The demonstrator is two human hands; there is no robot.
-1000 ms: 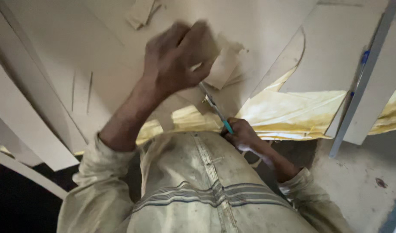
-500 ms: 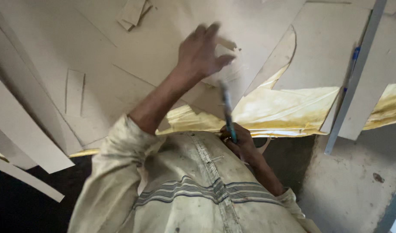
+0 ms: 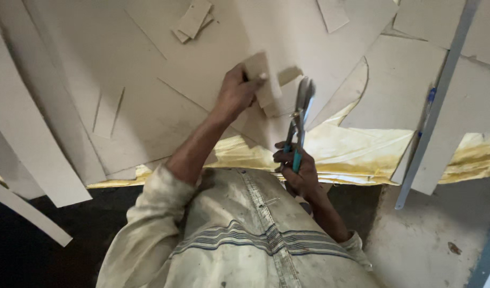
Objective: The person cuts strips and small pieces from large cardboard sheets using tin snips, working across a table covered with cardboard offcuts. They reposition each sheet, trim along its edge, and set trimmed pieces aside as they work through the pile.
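Left hand (image 3: pixel 235 93): fingers closed on a small cardboard piece (image 3: pixel 262 80), held above the large cardboard sheets (image 3: pixel 149 69). Right hand (image 3: pixel 298 170): fingers wrapped around the teal handles of shears (image 3: pixel 300 117), blades nearly closed, pointing toward the piece. Metal ruler (image 3: pixel 431 106) lies well apart at right.

Worn, grimy off-white shirt (image 3: pixel 245 234), long sleeves pushed up above both forearms. Band of thin dark-blue and grey stripes across chest. Stitched button placket down middle, small pin-like fastener beside it. Cuff bunched at left elbow, frayed cuff at right wrist. Both hands bare: left hand (image 3: pixel 235 92), right hand (image 3: pixel 298 172).
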